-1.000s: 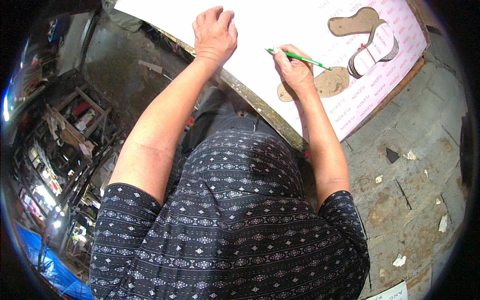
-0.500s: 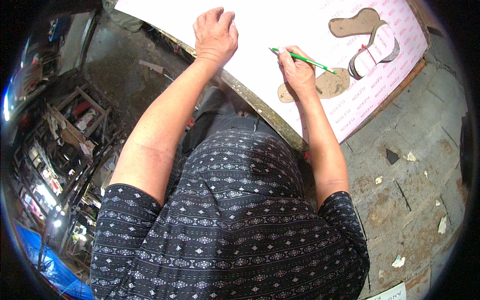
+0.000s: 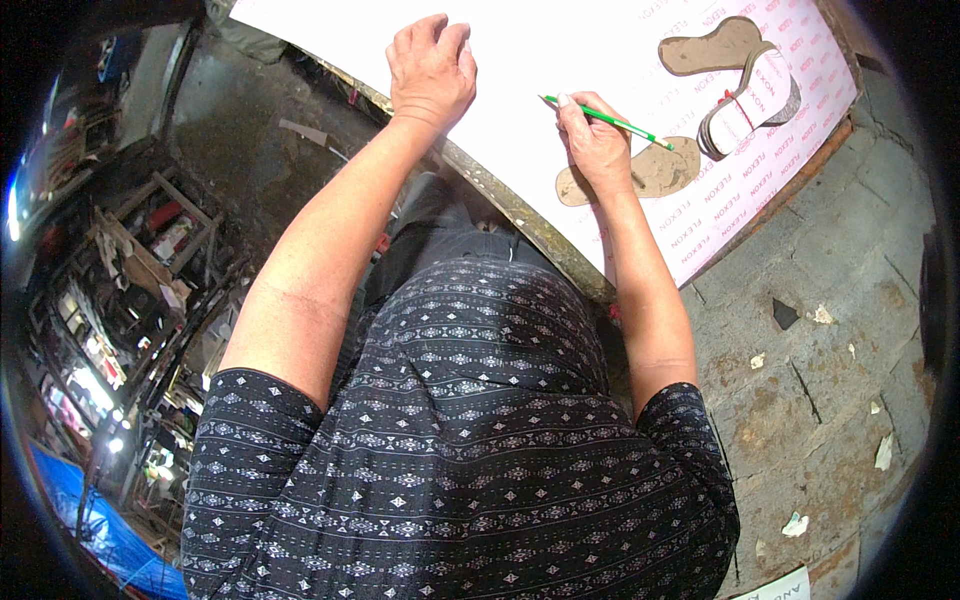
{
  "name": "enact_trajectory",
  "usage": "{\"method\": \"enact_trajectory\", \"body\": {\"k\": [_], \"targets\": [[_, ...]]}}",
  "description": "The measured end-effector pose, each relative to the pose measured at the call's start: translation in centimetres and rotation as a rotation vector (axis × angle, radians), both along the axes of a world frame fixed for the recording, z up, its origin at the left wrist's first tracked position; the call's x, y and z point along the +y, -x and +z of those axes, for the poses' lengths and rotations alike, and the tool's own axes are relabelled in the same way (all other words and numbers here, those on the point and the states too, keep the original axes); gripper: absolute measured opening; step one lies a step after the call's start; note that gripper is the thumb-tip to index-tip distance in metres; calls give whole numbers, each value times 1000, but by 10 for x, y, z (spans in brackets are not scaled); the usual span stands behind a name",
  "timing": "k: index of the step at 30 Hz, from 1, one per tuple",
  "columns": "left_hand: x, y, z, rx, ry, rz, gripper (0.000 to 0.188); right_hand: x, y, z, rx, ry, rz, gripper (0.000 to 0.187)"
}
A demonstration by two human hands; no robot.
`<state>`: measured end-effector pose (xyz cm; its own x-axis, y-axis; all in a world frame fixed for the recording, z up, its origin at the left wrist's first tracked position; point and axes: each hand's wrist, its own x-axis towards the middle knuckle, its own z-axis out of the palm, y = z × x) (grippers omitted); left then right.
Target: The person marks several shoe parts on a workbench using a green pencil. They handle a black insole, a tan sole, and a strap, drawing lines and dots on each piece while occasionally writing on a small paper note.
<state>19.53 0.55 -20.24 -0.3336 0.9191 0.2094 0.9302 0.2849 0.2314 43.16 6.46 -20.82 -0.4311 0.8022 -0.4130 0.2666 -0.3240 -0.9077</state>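
My left hand [image 3: 432,68] rests on the large white printed sheet [image 3: 520,55], fingers slightly bent and apart, with nothing visible in it. In my right hand [image 3: 598,145] is a green pencil [image 3: 625,125], its point toward the left and a little above the sheet or touching it; I cannot tell which. Under my right wrist and beside it lies a brown sole-shaped template [image 3: 672,170], partly covered by the hand. Farther right is a stack of white and grey soles [image 3: 765,85] tied with red string. Another brown sole template [image 3: 710,48] lies beyond it.
The sheet covers a table with a worn edge [image 3: 530,215] running diagonally in front of me. To the right, paper scraps [image 3: 796,525] litter the concrete floor [image 3: 840,370]. A cluttered wooden frame [image 3: 165,225] and a blue tarp [image 3: 110,535] are at the left.
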Motion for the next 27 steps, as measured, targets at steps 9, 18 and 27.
{"method": "enact_trajectory", "body": {"k": [9,18,27], "targets": [[0,1,-1,25,-13,0,31,1,-1,-1,-12,-56,6,22],[1,-1,0,11,-24,7,30,2,2,-2,22,-38,-27,20],[1,0,1,16,-14,6,31,3,0,3,-24,-6,-21,22]]}}
